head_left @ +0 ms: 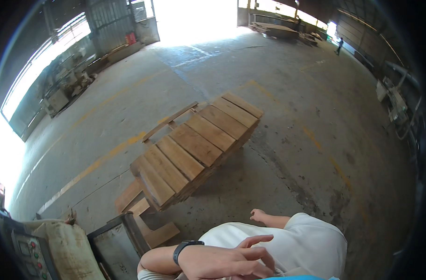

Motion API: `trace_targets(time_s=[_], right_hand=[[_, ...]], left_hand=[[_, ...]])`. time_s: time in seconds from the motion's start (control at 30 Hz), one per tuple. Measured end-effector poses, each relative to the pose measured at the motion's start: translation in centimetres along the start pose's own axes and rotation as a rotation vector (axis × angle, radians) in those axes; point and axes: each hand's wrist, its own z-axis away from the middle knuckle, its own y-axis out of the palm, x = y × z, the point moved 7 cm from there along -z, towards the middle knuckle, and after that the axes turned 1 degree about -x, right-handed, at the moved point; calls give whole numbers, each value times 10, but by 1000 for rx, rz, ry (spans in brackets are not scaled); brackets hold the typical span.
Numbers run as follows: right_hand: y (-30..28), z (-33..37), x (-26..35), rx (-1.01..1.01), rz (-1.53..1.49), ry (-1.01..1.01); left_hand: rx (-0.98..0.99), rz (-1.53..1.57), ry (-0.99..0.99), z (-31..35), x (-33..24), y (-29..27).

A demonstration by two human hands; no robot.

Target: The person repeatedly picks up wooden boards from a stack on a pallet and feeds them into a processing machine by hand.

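Note:
My left hand [222, 262], with a dark watch [187, 248] on its wrist, is held in front of my body near the lower edge. Its fingers are apart and bent, and nothing shows in them. Beyond my white clothing [278, 240], my right hand [257, 215] hangs lower over the floor with its fingers curled in; no object shows in it. Both hands are clear of the stack of wooden boards [194, 142], which lies slantwise ahead. Its top layer is several brown planks side by side.
A narrow wood strip [170, 122] lies along the stack's far left side. Loose wood pieces [161, 234] sit by a dark metal-edged surface [119, 245]. A control panel [31, 254] with buttons stands lower left. A distant person [339, 46] and machinery [392, 100] are at right.

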Motion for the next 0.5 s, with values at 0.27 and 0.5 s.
trace_targets(time_s=[0.27,0.5], right_hand=[[-56,5,-148,-61,-219,240],[-65,19,-215,-127,-384,373]], left_hand=[[276,97,-165,-129,109,-18],[417,255,5,-193,174,-36]])
